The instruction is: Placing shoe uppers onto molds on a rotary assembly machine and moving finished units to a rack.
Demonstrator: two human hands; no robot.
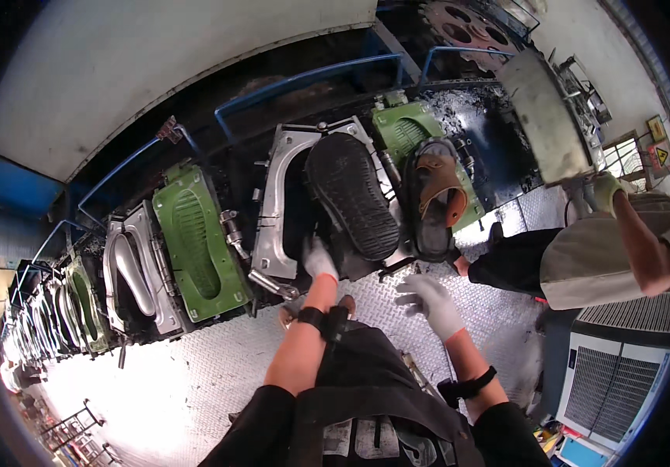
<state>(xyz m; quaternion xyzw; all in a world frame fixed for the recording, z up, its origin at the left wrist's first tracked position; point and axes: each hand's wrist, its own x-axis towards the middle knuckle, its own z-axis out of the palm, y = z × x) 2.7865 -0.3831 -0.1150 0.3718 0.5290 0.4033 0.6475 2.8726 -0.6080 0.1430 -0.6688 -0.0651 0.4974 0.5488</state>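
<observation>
A black sandal (350, 194) lies sole up over an opened silver mould (280, 187), its ridged tread showing. My left hand (320, 260), in a white glove, reaches to the mould's near end beside that sandal. Its fingertips are lost in the dark there, so whether they grip anything is hidden. To the right, a sandal with a brown upper (438, 191) lies partly over a green mould half (405, 128). My right hand (432, 303), also gloved, hovers above the metal floor with bent fingers apart and nothing in them.
More opened moulds, including a green half (191, 241) and a silver half (129, 268), line the bench leftward. Blue rails (312, 74) run behind. At right stands another person (607, 249) with a gloved hand raised. A grey ventilated unit (615, 381) stands lower right.
</observation>
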